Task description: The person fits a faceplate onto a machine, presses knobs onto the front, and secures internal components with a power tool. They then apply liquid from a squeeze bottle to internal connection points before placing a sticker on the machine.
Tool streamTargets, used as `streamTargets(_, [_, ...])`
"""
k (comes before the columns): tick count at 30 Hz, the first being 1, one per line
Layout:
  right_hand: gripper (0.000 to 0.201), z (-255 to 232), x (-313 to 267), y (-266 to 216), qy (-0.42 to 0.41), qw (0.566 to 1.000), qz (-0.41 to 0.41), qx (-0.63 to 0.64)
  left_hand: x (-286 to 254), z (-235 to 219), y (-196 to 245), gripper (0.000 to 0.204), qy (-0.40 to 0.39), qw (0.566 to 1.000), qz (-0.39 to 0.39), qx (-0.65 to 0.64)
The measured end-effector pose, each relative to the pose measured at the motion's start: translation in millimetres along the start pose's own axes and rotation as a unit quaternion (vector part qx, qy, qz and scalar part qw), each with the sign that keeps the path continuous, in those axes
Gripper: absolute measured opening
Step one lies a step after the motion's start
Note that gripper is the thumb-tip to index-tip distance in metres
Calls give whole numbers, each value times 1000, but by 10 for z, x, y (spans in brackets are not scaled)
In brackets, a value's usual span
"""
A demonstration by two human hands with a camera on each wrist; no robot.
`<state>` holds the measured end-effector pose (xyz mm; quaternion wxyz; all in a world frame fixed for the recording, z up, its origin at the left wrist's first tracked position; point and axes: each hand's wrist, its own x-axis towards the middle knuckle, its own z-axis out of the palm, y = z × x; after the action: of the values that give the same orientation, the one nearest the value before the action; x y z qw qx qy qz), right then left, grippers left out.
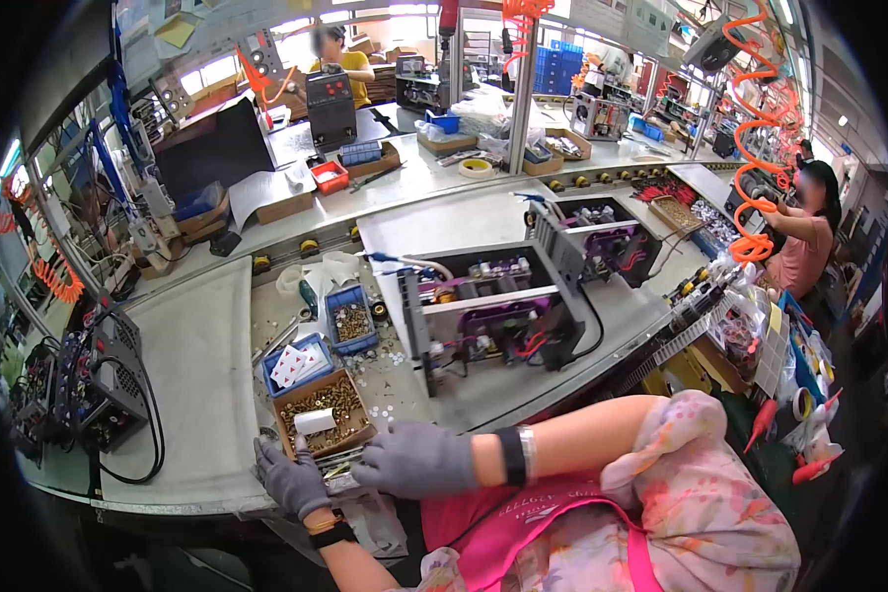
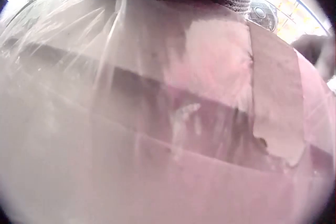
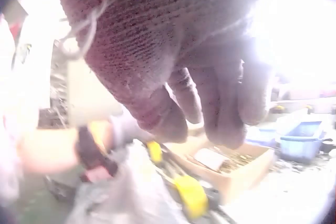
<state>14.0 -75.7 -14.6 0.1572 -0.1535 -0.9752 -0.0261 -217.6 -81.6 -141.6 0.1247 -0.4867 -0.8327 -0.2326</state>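
Observation:
My left hand (image 1: 294, 481), in a grey knitted glove, is at the front left corner of a cardboard box (image 1: 363, 434) filled with small brass fasteners (image 1: 340, 403). Its fingers reach forward along the box, with nothing visible in them. A white cylinder (image 1: 314, 421) lies on the fasteners. Just right of the box, my gloved right hand (image 1: 419, 461) hovers over the bench edge; in the right wrist view its fingers (image 3: 215, 113) hang down loosely, holding nothing visible. Clear plastic sheeting (image 2: 131, 145) fills the left wrist view under the glove's cuff.
Behind the box stand a blue bin (image 1: 271, 380) with white cards and another blue bin (image 1: 350, 343) of small brass parts. Opened device chassis (image 1: 493, 316) stand to the right on the line, a black unit (image 1: 104, 385) at left. A coiled orange hose (image 1: 750, 148) hangs at right.

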Motion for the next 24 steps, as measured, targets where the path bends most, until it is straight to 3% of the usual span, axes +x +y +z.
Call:
streamTargets(2, [11,-439,-218,57,116,993,-24,1,-10,-22,12,60,-6,1000,1,5])
streamTargets(4, [12,-823,-567,349,84,994,34,-58,0,-33,26,59,-16,1000,5,19])
streamTargets(6, [16,-913,-1068,805,133,957,158,-201,12,-48,95,56,-69,997,-3,23])
streamTargets(7, [21,-1019,-1313,1077,203,951,187,-142,6,-68,142,55,-96,995,-9,24])
streamTargets(10, [22,-1169,-2069,1843,263,892,349,-116,129,-311,532,51,-190,942,43,-273])
streamTargets(12, [26,-1266,-2425,2187,235,876,374,-196,301,-372,966,49,-165,881,117,-427])
streamTargets(16, [29,-1018,-3000,2917,185,884,410,-128,682,-129,1748,54,-186,839,188,-475])
streamTargets(18, [23,-1032,-2962,2970,207,902,371,-71,872,-183,2089,65,-351,781,68,-512])
streamTargets(20, [18,-1066,-2885,2935,218,888,406,0,895,-286,2238,76,-296,840,92,-445])
streamTargets(21, [17,-1058,-2899,2981,218,893,394,11,948,-271,2278,71,-313,840,74,-437])
streamTargets(22, [17,-1064,-2920,3034,218,896,387,20,982,-236,2306,66,-332,838,59,-429])
streamTargets(23, [17,-1096,-2885,3030,215,895,389,24,1035,423,2188,71,-309,824,64,-471])
streamTargets(24, [18,-946,-3006,3199,255,881,388,89,1031,343,2184,74,-302,775,109,-544])
